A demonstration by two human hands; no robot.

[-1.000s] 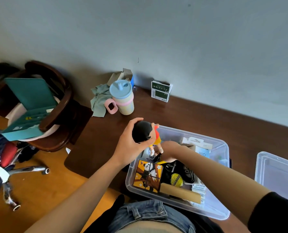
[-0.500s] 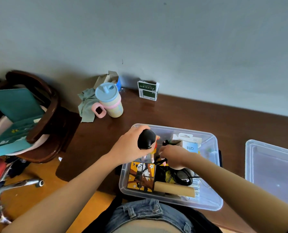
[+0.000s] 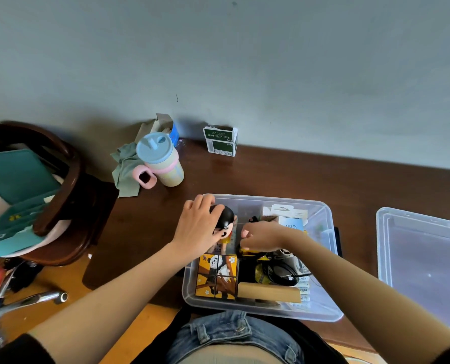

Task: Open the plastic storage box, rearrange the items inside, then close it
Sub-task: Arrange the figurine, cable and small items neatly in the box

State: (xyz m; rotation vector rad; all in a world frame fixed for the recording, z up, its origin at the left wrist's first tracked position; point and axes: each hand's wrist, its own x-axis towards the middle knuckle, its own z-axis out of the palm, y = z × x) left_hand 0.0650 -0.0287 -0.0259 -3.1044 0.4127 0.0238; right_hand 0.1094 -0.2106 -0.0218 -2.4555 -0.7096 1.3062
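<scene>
Your left hand (image 3: 197,229) curls round the glossy black, rounded head of a small plastic figure (image 3: 225,222), holding it just inside the far left corner of the box (image 3: 323,315). Your right hand (image 3: 263,236) reaches into the middle of the box with fingers bent down among the contents; whether it grips anything, you cannot tell. The box is clear, thin-walled plastic with rounded corners, open, sitting on the dark polished wooden worktop (image 3: 284,177) at its near edge. Inside, a square panda puzzle cube (image 3: 216,277) lies at the near left, a smooth wooden block (image 3: 268,292) beside it, and black cable (image 3: 281,274) is coiled behind. The matching clear lid (image 3: 426,261) lies flat, well apart to the right. A pastel cup (image 3: 163,161) with a blue lid stands on the far left.
</scene>
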